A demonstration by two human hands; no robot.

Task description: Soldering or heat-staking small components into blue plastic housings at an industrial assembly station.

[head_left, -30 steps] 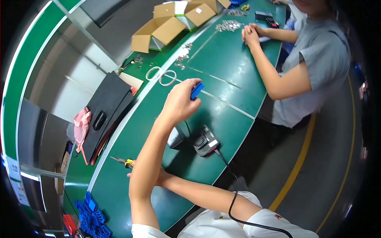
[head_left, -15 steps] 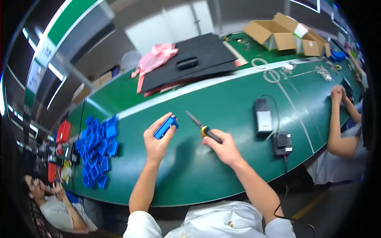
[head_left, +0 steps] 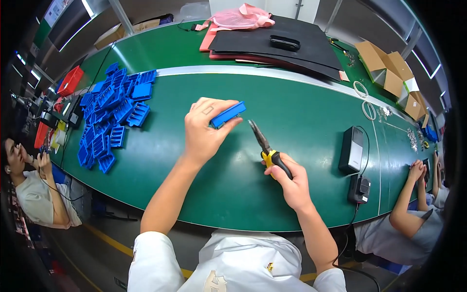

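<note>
Over the middle of the green table my left hand point(head_left: 204, 129) grips a small blue plastic housing point(head_left: 227, 115) between thumb and fingers, its long side tilted up to the right. To the right, my right hand point(head_left: 293, 182) is wrapped round the yellow and black handles of needle-nose pliers point(head_left: 261, 138). The jaws point up and left toward the blue housing and stay apart from it; they look closed. Several more blue plastic housings point(head_left: 116, 111) lie in a loose heap on the left part of the table, some with slatted insides showing.
A black and silver box-shaped device point(head_left: 351, 150) and a black adapter point(head_left: 359, 189) with a cable stand right. Black sheets point(head_left: 311, 53), a pink bag point(head_left: 242, 17) and cardboard boxes point(head_left: 384, 68) lie at the back. A person point(head_left: 41, 182) sits left; another's clasped hands point(head_left: 416, 170) rest right.
The view has turned, so table things sit differently. My left hand has tilted the blue housing flatter, and the pliers now point more steeply upward. Both hands keep their hold.
</note>
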